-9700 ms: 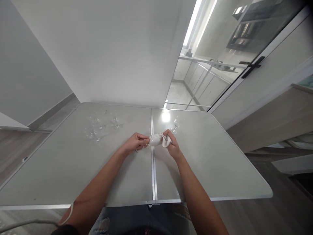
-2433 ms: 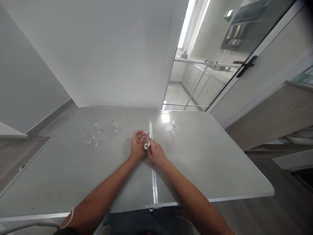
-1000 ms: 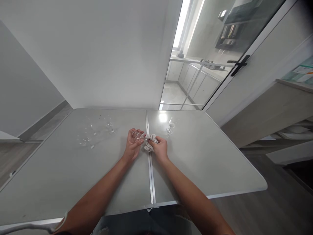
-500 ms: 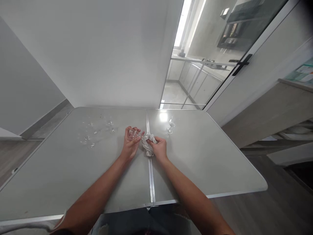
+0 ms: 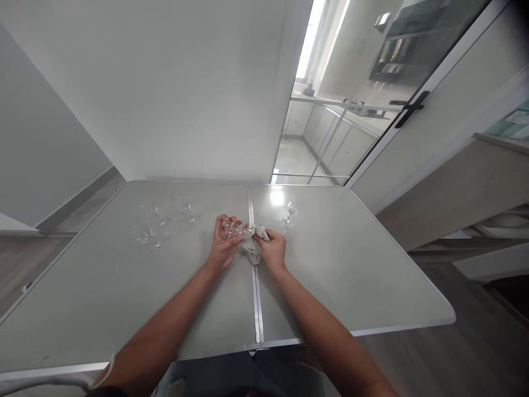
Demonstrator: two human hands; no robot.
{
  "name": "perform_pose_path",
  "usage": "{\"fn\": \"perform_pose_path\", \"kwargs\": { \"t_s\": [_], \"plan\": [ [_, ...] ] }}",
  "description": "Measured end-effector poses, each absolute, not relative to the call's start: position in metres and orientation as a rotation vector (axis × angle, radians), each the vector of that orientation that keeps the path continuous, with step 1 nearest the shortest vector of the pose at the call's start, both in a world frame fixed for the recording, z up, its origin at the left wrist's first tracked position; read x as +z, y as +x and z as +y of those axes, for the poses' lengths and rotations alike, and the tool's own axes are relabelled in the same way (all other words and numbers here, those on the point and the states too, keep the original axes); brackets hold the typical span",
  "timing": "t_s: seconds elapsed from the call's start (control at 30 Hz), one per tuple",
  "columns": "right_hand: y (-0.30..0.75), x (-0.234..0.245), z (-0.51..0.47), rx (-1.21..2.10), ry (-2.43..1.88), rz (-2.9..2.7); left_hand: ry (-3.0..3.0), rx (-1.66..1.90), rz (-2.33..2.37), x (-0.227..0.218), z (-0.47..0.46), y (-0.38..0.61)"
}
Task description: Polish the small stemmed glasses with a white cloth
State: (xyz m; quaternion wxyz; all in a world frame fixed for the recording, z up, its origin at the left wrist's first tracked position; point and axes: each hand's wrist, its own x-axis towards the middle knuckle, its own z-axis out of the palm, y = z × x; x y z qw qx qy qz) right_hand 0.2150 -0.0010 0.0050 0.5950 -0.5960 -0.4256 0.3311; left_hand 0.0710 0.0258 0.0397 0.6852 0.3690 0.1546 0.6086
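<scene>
A clear stemmed glass (image 5: 232, 229) lies sideways in my left hand (image 5: 222, 245), whose fingers wrap round its bowl. Its foot points right, toward a crumpled whitish cloth (image 5: 253, 252). My right hand (image 5: 273, 249) pinches this cloth against the foot of the glass; part of the cloth hangs below. Both hands are above the table's centre seam. Beyond my right hand, another stemmed glass (image 5: 289, 212) stands upright on the table.
Several clear glasses (image 5: 155, 226) stand at the table's (image 5: 351, 264) left rear, their outlines faint. A white wall (image 5: 198, 99) rises behind the table. To the right rear is a glass door with a black handle (image 5: 411, 109).
The cloth has shifted a little around the foot of the glass, and the glass has turned slightly in my left hand. Both hands sit slightly further right in view.
</scene>
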Motion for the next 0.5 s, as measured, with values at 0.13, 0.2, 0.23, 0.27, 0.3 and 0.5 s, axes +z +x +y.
{"fn": "perform_pose_path", "kwargs": {
  "t_s": [0.13, 0.2, 0.23, 0.27, 0.3, 0.5],
  "plan": [
    [0.2147, 0.0078, -0.0007, 0.800, -1.314, -1.042, 0.818, 1.356, 0.356, 0.0390, 0.0260, 0.0705],
    [0.2122, 0.0101, 0.0006, 0.888, -1.203, -1.067, 0.823, 1.329, 0.347, 0.0380, 0.0251, 0.0707],
    [0.2113, 0.0109, 0.0014, 0.918, -1.165, -1.068, 0.826, 1.316, 0.340, 0.0375, 0.0246, 0.0709],
    [0.2108, 0.0113, 0.0020, 0.936, -1.145, -1.069, 0.830, 1.306, 0.332, 0.0372, 0.0241, 0.0710],
    [0.2109, 0.0113, 0.0023, 0.943, -1.140, -1.073, 0.834, 1.300, 0.324, 0.0370, 0.0236, 0.0712],
    [0.2162, 0.0068, -0.0021, 0.769, -1.392, -1.044, 0.875, 1.298, 0.343, 0.0384, 0.0230, 0.0733]
  ]
}}
